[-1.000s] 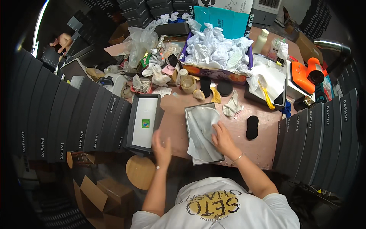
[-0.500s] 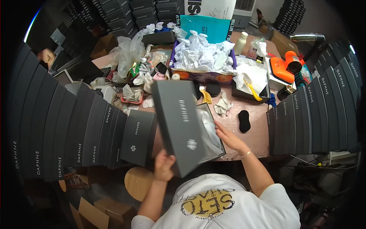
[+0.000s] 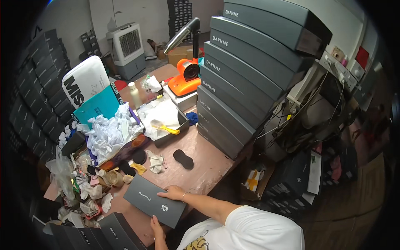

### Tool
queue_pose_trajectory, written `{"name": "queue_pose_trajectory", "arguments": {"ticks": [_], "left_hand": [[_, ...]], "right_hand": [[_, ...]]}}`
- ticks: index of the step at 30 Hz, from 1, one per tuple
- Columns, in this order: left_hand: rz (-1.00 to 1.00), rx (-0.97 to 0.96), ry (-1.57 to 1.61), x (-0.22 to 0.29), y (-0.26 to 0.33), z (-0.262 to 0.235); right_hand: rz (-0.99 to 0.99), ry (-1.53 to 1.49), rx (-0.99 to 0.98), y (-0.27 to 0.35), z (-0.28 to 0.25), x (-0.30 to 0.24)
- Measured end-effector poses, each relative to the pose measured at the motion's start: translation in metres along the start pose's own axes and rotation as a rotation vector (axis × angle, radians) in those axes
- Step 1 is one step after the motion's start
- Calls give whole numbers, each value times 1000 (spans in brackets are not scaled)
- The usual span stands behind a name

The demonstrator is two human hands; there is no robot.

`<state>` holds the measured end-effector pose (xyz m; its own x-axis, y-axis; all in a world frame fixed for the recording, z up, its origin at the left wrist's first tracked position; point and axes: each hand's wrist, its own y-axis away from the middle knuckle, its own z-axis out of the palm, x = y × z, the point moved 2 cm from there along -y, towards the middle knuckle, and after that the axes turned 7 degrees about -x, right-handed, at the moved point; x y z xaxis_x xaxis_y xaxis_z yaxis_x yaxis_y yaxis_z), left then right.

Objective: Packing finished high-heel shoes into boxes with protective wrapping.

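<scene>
A dark grey shoebox (image 3: 143, 199) with its lid on lies at the near edge of the pink table, at a slant to me. At its near left side, my left hand (image 3: 157, 230) grips the edge with the thumb up by the lid; the other fingers are mostly hidden. My right hand (image 3: 175, 193) holds the far right side, fingers and thumb over the lid's edge. What the box contains is hidden. Beyond it on the table lie a black pad (image 3: 183, 159) shaped like a figure eight and a crumpled pale cloth (image 3: 156, 162).
A tall stack of grey shoeboxes (image 3: 237, 83) rises at the right; more boxes (image 3: 96, 237) stand at the lower left. A carton of crumpled white paper (image 3: 112, 133), an open box with a yellow-handled tool (image 3: 166, 129), and an orange device (image 3: 185, 81) occupy the table's back.
The view has swung to the right. The lid, held tilted in my left hand over the open shoebox, now sits on it. My right hand has moved onto the lid's edge.
</scene>
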<state>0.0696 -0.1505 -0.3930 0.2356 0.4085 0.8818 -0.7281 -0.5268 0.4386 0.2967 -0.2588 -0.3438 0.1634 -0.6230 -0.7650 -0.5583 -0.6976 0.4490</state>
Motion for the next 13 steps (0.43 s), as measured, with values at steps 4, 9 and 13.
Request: {"name": "queue_pose_trajectory", "arguments": {"ticks": [4, 9, 13], "left_hand": [[-123, -143, 201, -2, -4, -9], [-58, -119, 87, -11, 18, 13], [-130, -488, 537, 17, 43, 23]], "right_hand": [[36, 7, 20, 21, -2, -9], [128, -181, 75, 66, 32, 31], [-138, -348, 51, 88, 33, 33]]}}
